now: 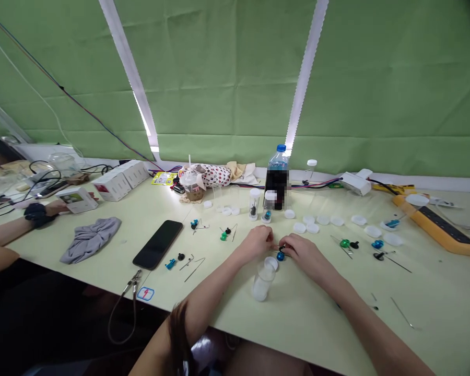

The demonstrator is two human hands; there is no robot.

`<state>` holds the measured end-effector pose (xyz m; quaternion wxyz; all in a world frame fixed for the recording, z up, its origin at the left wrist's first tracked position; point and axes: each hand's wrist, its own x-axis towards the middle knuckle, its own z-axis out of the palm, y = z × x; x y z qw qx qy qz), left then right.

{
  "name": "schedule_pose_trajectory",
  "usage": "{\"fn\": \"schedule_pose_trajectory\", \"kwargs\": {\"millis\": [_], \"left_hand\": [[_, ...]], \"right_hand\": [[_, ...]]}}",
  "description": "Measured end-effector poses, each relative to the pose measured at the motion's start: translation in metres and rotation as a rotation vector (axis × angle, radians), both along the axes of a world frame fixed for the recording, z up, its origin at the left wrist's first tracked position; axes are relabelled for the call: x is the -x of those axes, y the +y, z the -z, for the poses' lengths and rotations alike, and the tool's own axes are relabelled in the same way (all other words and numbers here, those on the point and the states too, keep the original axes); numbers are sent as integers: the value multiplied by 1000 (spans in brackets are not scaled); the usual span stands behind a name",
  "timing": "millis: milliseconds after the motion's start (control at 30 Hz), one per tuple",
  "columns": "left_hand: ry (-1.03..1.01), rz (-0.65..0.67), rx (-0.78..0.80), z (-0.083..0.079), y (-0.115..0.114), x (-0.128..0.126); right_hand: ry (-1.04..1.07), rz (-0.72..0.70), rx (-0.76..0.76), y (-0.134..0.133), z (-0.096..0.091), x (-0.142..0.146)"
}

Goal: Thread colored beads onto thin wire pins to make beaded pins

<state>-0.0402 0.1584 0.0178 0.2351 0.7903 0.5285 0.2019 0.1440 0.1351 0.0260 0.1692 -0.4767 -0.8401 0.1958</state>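
My left hand and my right hand meet at the table's middle, fingers pinched together on a small blue and black part between them. A clear plastic vial lies on its side just in front of the hands, its open mouth towards the blue part. What exactly each finger grips is too small to make out.
Small coloured parts and thin metal pins lie scattered around, with several white lids and upright vials. A black phone, grey cloth, water bottle, yellow power strip and white boxes stand around. Another person's arm rests at the left.
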Motion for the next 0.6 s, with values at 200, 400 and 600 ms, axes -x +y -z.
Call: {"fn": "schedule_pose_trajectory", "kwargs": {"millis": [200, 400, 600], "left_hand": [[41, -7, -44, 10, 3, 1], [130, -12, -99, 14, 2, 1], [254, -34, -120, 11, -4, 3]], "right_hand": [[-78, -7, -41, -2, 4, -3], [-117, 24, -55, -5, -2, -13], [-160, 53, -15, -8, -9, -15]]}}
